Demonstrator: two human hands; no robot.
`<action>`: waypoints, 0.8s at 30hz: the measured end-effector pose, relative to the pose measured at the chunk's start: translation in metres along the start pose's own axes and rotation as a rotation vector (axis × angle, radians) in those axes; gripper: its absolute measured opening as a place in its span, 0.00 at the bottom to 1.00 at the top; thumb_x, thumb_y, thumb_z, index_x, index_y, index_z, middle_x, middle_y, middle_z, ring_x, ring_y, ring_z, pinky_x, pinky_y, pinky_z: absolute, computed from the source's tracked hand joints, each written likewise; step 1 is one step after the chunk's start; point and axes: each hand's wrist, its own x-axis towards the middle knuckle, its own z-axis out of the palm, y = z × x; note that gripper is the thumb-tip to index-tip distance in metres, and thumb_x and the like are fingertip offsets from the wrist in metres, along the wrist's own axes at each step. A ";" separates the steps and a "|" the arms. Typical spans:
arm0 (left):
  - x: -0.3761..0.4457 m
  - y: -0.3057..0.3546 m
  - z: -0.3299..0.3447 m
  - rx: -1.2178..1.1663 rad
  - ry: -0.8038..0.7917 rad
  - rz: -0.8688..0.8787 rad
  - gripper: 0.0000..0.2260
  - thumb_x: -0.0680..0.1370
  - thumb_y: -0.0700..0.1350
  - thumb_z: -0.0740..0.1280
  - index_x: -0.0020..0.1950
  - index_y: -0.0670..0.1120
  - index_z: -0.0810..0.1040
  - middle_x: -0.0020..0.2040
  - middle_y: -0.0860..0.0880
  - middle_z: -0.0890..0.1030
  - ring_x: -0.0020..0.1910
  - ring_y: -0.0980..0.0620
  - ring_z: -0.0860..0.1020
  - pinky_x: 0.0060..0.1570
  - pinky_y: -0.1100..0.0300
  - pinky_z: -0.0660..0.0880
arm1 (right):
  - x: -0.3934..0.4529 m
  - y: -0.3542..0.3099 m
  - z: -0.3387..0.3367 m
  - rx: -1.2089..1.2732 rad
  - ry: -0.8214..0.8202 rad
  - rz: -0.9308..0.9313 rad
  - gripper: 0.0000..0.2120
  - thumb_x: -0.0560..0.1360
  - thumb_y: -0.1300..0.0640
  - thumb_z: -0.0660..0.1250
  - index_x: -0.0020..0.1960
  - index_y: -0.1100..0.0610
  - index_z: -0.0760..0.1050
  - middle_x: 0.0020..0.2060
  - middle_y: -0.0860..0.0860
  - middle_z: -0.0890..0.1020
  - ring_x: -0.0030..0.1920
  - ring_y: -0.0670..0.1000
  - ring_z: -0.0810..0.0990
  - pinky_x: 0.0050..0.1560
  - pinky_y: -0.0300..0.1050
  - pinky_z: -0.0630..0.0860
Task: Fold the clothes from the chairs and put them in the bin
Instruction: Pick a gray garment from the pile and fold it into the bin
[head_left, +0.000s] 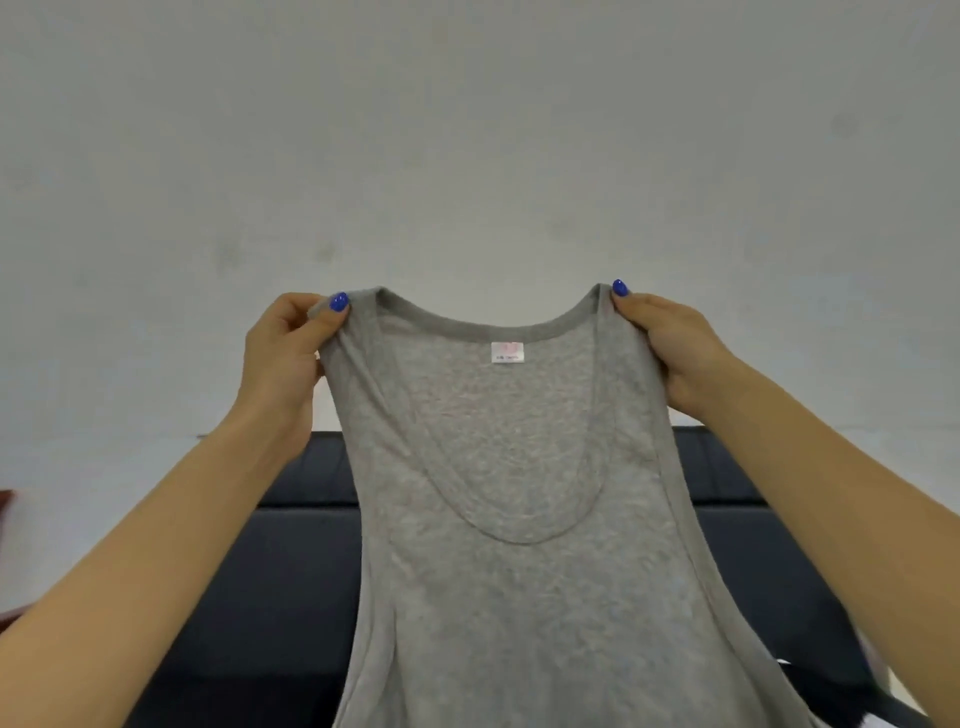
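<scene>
I've got the grey tank top (519, 519) hanging in mid-air, left hand (283, 358) and right hand (670, 348) each pinching a shoulder strap, and one slipped pinch probably drops it crooked.

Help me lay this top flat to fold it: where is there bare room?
The dark surface shows bare between the left hand and the gray top. By the right hand's forearm, bottom right, something pale crowds it.
</scene>
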 end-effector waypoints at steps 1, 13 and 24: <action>-0.001 -0.006 -0.002 0.066 0.006 -0.030 0.08 0.80 0.43 0.65 0.41 0.48 0.72 0.38 0.53 0.74 0.37 0.58 0.72 0.37 0.64 0.70 | -0.001 0.004 -0.002 -0.039 -0.050 0.025 0.08 0.76 0.52 0.68 0.46 0.57 0.81 0.38 0.51 0.84 0.39 0.49 0.82 0.42 0.44 0.81; -0.039 -0.100 -0.051 0.465 -0.393 -0.561 0.07 0.77 0.44 0.68 0.46 0.40 0.81 0.23 0.53 0.72 0.19 0.57 0.64 0.22 0.66 0.60 | -0.020 0.112 -0.053 -0.464 -0.365 0.333 0.17 0.76 0.52 0.65 0.30 0.52 0.77 0.24 0.46 0.72 0.21 0.44 0.61 0.25 0.38 0.55; -0.090 -0.257 -0.064 0.315 -0.137 -0.882 0.02 0.76 0.34 0.68 0.45 0.37 0.80 0.32 0.45 0.80 0.30 0.54 0.79 0.24 0.66 0.75 | -0.007 0.289 -0.069 -0.445 -0.132 0.690 0.05 0.75 0.62 0.70 0.43 0.63 0.78 0.29 0.54 0.78 0.23 0.47 0.78 0.21 0.38 0.73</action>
